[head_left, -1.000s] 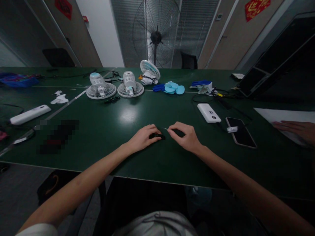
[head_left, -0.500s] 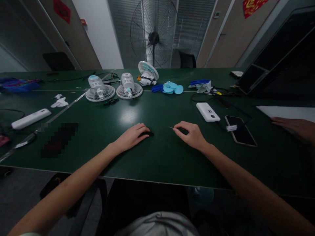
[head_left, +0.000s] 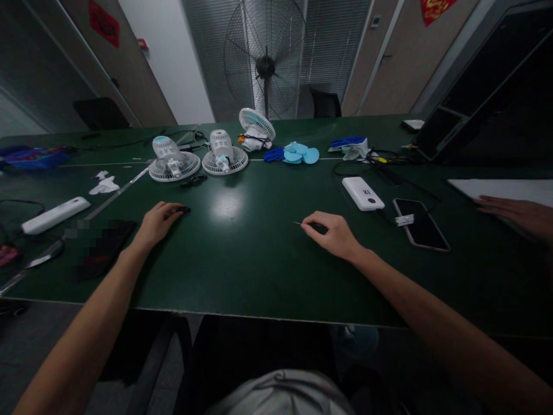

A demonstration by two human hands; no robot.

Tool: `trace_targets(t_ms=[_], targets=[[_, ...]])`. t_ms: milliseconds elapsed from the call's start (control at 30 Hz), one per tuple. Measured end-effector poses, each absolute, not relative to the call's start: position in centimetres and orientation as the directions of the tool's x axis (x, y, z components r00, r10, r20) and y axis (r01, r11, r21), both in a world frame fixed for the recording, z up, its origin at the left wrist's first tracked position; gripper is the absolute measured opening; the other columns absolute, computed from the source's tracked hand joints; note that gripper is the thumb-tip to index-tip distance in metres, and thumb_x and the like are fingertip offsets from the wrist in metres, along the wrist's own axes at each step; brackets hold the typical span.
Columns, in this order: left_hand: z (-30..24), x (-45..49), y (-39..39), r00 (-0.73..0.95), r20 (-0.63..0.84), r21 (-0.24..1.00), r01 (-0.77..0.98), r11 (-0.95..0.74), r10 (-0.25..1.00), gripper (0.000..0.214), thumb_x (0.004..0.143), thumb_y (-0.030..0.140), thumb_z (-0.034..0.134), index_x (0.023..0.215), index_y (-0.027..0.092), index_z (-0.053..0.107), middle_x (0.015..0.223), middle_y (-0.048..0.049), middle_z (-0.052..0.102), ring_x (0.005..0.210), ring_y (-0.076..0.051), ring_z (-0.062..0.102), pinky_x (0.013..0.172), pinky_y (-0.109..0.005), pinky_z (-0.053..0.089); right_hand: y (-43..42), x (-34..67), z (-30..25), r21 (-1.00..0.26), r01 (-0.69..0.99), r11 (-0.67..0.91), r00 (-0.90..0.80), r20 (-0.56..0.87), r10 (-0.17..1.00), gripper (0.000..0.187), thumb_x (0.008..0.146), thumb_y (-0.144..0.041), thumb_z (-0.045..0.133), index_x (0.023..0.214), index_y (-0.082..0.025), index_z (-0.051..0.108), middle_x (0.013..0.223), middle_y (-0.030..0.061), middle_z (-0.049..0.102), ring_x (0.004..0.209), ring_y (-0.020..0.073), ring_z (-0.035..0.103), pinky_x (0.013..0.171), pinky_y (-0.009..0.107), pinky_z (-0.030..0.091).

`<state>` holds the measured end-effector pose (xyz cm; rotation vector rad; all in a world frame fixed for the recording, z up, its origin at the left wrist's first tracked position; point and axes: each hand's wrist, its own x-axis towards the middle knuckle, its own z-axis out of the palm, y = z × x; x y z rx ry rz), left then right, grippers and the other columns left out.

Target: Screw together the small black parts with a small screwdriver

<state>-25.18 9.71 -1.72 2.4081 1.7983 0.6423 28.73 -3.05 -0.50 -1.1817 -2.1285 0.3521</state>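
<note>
My left hand (head_left: 158, 222) rests at the left of the green table, its fingers closed round a small black object (head_left: 185, 209); its kind is mostly hidden. Over the table's middle right, my right hand (head_left: 330, 233) pinches a thin, pale, needle-like piece (head_left: 297, 223) whose tip points left. Beyond the left hand lie a coiled black cable (head_left: 194, 181) and two small white fans, one fan (head_left: 175, 167) further left and the other fan (head_left: 225, 161) beside it, both face down. A white power bank (head_left: 363, 193) is near my right hand.
A third small fan (head_left: 256, 128), blue fan blades (head_left: 301, 153) and blue-and-white gloves (head_left: 351, 147) lie at the back. To the right are a phone (head_left: 421, 225) and another person's hand (head_left: 514, 212) on a white sheet (head_left: 496, 188). A white bar-shaped device (head_left: 56, 215) lies far left.
My left hand has moved left across the table with the black object in its fingers. My right hand has stayed nearly in place, still pinching the thin piece. The camera view has shifted slightly.
</note>
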Motion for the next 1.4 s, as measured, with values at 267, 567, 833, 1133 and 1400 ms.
trace_targets(t_ms=[267, 567, 833, 1133, 1400], targets=[[-0.9, -25.4, 7.9, 0.018, 0.256, 0.244, 0.966, -0.082, 0.967, 0.053, 0.087, 0.060, 0.063, 0.110, 0.013, 0.072, 0.107, -0.0107, 0.066, 0.089, -0.024, 0.064, 0.080, -0.032, 0.049, -3.0, 28.6, -0.3, -0.532, 0.644, 0.550, -0.374, 0.408, 0.833, 0.017, 0.103, -0.032, 0.058, 0.106, -0.022, 0.071, 0.099, 0.0045, 0.073, 0.086, 0.0199, 0.069, 0.076, 0.035, 0.054], [-0.4, -24.7, 7.0, 0.038, 0.313, 0.201, 0.974, -0.106, 0.949, 0.026, 0.094, 0.036, 0.060, 0.105, 0.015, 0.070, 0.098, -0.0063, 0.068, 0.087, -0.023, 0.063, 0.081, -0.031, 0.048, -3.3, 28.7, -0.3, -0.550, 0.636, 0.542, -0.360, 0.409, 0.838, 0.018, 0.104, -0.033, 0.057, 0.107, -0.022, 0.071, 0.100, 0.0059, 0.073, 0.088, 0.0216, 0.069, 0.076, 0.037, 0.056], [-0.3, -22.8, 6.7, -0.021, 0.466, 0.363, 0.916, -0.169, 0.885, 0.033, 0.098, 0.041, 0.054, 0.113, 0.015, 0.067, 0.106, -0.0065, 0.073, 0.092, -0.020, 0.068, 0.088, -0.029, 0.052, -3.3, 28.6, -0.3, -0.548, 0.633, 0.547, -0.381, 0.394, 0.836, 0.016, 0.102, -0.033, 0.059, 0.105, -0.022, 0.071, 0.098, 0.0045, 0.073, 0.084, 0.0206, 0.069, 0.073, 0.035, 0.054], [-0.7, -21.9, 7.4, 0.081, 0.431, 0.469, 0.830, -0.300, 0.898, 0.035, 0.090, 0.049, 0.060, 0.108, 0.022, 0.074, 0.107, -0.0057, 0.076, 0.094, -0.025, 0.070, 0.094, -0.037, 0.052, -3.1, 28.7, -0.5, -0.547, 0.634, 0.547, -0.387, 0.388, 0.837, 0.017, 0.103, -0.033, 0.059, 0.106, -0.021, 0.071, 0.099, 0.0052, 0.073, 0.086, 0.0204, 0.069, 0.073, 0.035, 0.055], [-0.6, -22.2, 7.6, 0.052, 0.436, 0.448, 0.854, -0.266, 0.899, 0.035, 0.089, 0.049, 0.061, 0.108, 0.023, 0.074, 0.110, -0.0059, 0.075, 0.095, -0.026, 0.070, 0.094, -0.038, 0.053, -3.3, 28.8, -0.2, -0.549, 0.631, 0.548, -0.385, 0.392, 0.836, 0.019, 0.104, -0.034, 0.057, 0.108, -0.022, 0.071, 0.101, 0.0056, 0.073, 0.088, 0.0213, 0.070, 0.073, 0.035, 0.056]])
